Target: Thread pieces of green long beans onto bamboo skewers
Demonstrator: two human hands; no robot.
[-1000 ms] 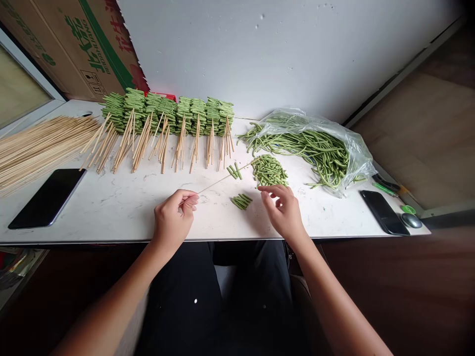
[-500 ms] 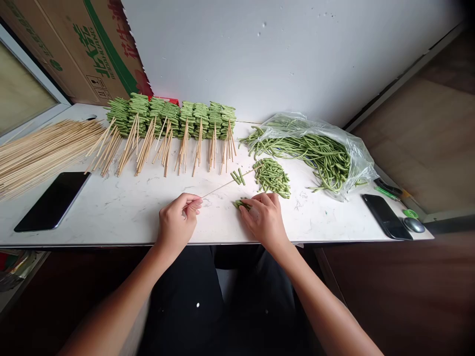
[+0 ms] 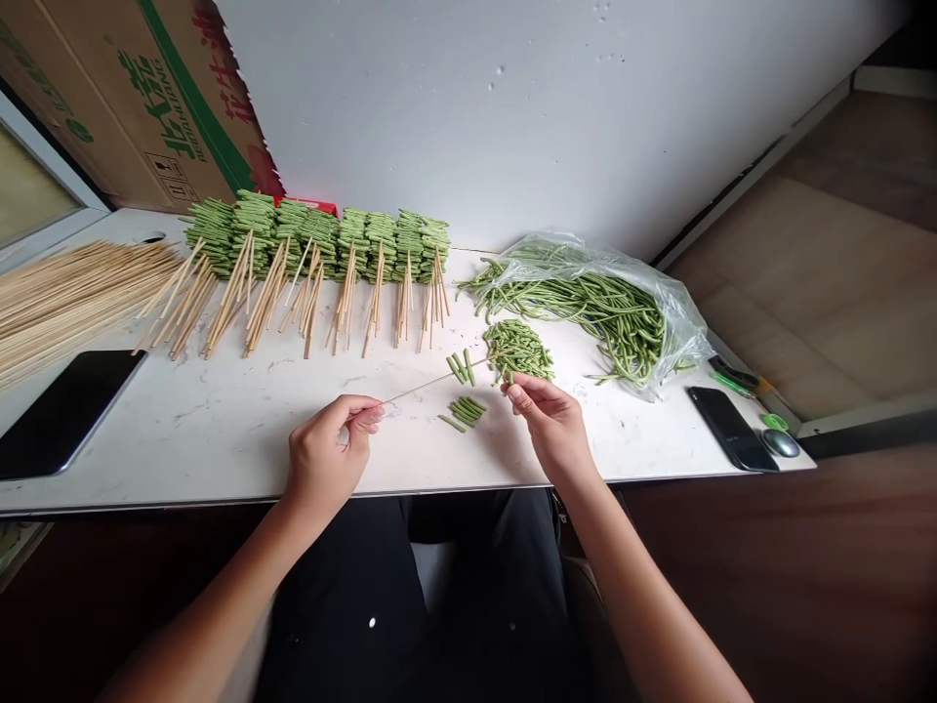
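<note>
skewer [image 3: 417,389]: pinched in left hand [image 3: 329,444]; right hand [image 3: 554,420], just lifted off bean row [image 3: 468,410], pinches one bean piece [image 3: 510,378]; both grips thus occupied.

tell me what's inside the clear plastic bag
Long green beans lie in the clear plastic bag, many poking out toward the left. Whatever is under the beans is covered.

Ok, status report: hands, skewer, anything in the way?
Left hand pinching skewer. Right hand holding a bean piece. Threaded pieces on skewer. Loose pieces between hands; no obstruction evident.
</note>
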